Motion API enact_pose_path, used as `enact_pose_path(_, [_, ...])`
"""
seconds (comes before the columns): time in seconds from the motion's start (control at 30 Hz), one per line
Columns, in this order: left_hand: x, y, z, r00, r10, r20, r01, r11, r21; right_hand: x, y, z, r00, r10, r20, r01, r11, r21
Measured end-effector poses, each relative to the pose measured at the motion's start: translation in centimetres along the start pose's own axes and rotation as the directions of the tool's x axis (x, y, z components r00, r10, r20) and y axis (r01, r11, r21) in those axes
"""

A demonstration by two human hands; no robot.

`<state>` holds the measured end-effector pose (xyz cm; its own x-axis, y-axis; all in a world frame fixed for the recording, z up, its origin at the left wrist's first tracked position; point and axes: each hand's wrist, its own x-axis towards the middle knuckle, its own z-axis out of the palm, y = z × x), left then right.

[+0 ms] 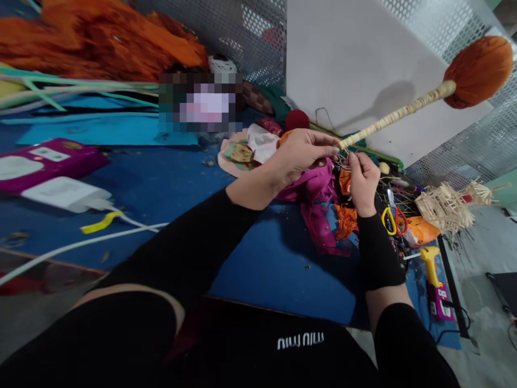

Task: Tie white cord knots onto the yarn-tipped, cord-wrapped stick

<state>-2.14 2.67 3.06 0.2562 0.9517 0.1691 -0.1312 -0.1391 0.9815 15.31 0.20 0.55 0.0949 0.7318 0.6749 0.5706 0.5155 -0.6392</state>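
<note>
Pinching the lower end of the wrapped stick, your left hand has its grip closed around it, palm turned inward. The grip of your right hand is closed too, thumb and forefinger together on thin strands just below that end. You hold the stick raised above the far part of the worktop, slanting up to the right; it is bound in cream and yellow bands, and its upper tip carries a rounded orange bundle in front of a white board. Under your hands lies a crumpled magenta cloth, with orange scraps beside it. To the right of your right wrist, towards the worktop's right edge, are scissors with yellow and red handles. A yellow glue gun sits nearer the near right corner, touching a small purple power strip. Along the left side you have a larger purple power strip with a white adapter just beside it, and orange fabric is heaped at the far left corner.
</note>
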Motion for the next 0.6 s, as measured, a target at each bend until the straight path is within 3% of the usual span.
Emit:
enact_pose_path(0.17, [0.2, 0.0, -0.3, 0.997, -0.064, 0.038, 0.066, 0.996, -0.061, -0.1, 0.6, 0.0, 0.998, -0.068, 0.008, 0.069, 0.986, -0.153])
enact_pose_path(0.33, [0.5, -0.6, 0.2, 0.997, -0.043, -0.058, 0.041, 0.998, -0.048, -0.8, 1.0, 0.4, 0.979, -0.179, 0.101, 0.203, 0.922, -0.331])
enact_pose_path(0.47, [0.6, -0.9, 0.6, 0.995, 0.064, -0.071, -0.055, 0.991, 0.119, -0.8, 0.5, 0.0, 0.949, -0.237, 0.21, 0.308, 0.844, -0.439])
enact_pose_path(0.6, [0.9, -1.4, 0.5, 0.981, 0.184, -0.061, -0.151, 0.923, 0.354, -0.2, -0.5, -1.6, 0.931, -0.228, 0.283, 0.349, 0.779, -0.521])
